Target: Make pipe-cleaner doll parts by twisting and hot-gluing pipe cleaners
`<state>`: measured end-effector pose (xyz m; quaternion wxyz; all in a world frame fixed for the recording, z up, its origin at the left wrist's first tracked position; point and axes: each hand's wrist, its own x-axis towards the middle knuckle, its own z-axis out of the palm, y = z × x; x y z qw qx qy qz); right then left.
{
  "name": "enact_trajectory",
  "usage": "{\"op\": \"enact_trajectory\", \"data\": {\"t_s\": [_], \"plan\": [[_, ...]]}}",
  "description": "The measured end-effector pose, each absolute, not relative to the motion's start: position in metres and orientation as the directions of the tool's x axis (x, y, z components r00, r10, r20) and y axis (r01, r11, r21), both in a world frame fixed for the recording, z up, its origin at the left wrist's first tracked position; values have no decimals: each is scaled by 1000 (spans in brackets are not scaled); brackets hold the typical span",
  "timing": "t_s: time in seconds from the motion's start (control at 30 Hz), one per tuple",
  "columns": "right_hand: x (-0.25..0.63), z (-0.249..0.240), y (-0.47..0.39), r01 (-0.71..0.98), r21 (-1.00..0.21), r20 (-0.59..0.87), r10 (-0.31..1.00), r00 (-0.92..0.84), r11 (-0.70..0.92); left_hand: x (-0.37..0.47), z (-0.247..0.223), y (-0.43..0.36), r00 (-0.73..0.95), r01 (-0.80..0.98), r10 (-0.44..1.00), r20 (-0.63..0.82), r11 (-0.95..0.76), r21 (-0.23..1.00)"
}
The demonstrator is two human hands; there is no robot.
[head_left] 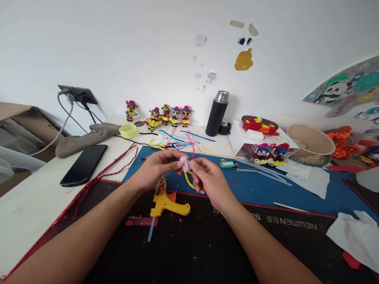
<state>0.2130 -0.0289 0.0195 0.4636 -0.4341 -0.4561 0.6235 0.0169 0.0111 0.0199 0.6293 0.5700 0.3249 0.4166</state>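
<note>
Between my hands, above the blue mat, is a small pale pink, fuzzy bundle [185, 163] that looks like folded pipe cleaner. My left hand [166, 165] is closed, with thumb and forefinger pinching its left side. The fingertips of my right hand [205, 175] are pressed together at its right edge. A curved yellow strip [188, 180] shows just below the bundle; whether a hand touches it I cannot tell. Under my left hand a yellow glue gun [166, 205] lies on the black mat [189, 244], a clear glue stick [152, 229] jutting from its rear.
Several pipe-cleaner figures [166, 115] stand along the wall, near loose coloured pipe cleaners [189, 138] and a black thermos [217, 114]. Leftward lie a phone [83, 165] and red glittery strands [109, 167]. Rightward are a white box [237, 138], glue sticks [266, 171] and a beige bowl [310, 140].
</note>
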Motion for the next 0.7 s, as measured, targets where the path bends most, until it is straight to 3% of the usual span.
{"op": "enact_trajectory", "data": {"t_s": [0.43,0.7], "plan": [[212,14,-28,-165,-970,-142,966,-216,-179,19,20,10,458,-111,889,20,35,993],[213,18,-29,-164,-967,-156,963,-219,-194,18,19,13,419,-175,907,38,40,984]]}}
